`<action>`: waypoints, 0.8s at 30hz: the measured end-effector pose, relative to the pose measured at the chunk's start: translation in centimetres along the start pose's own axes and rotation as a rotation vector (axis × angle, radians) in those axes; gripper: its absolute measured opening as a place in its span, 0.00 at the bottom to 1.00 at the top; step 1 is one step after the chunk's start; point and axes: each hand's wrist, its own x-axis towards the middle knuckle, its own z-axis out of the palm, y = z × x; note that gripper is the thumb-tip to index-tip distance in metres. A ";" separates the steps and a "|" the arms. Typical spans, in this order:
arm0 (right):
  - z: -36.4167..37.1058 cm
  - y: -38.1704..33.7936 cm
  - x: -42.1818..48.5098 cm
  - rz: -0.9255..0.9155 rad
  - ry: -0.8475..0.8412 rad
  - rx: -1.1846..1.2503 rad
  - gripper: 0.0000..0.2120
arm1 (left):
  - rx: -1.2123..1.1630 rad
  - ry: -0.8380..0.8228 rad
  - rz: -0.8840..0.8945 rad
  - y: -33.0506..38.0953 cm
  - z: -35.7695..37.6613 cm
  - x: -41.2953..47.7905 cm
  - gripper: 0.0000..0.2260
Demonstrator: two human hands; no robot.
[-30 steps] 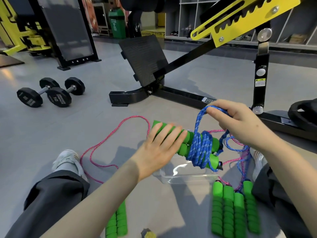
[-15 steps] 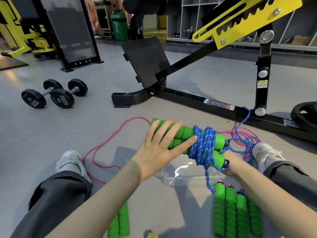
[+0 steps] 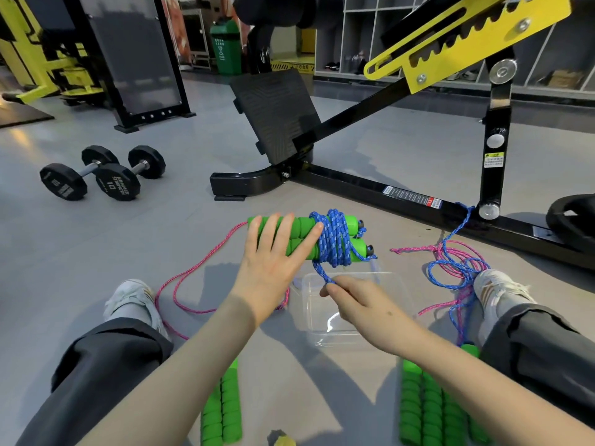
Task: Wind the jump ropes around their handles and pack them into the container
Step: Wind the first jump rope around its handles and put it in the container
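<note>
My left hand grips a pair of green foam handles held side by side above the floor. Blue rope is coiled in several turns around their right half. Below the coil, my right hand pinches the free strand of that blue rope. A clear plastic container lies on the floor under my right hand. Loose blue and pink rope is tangled by my right shoe. A pink rope trails across the floor on the left.
More green handles lie near me, several at lower right and two at lower centre. A black and yellow gym bench frame crosses behind. Two dumbbells sit at far left. My legs flank the container.
My right hand carried the blue rope from above the handles, down behind them, and now holds it below the coil. The coil has gained a turn. My left hand kept its grip.
</note>
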 end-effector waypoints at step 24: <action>-8.0 -1.9 -0.8 -0.348 0.346 -0.205 0.04 | -0.044 -0.015 0.101 2.4 -0.5 0.6 0.28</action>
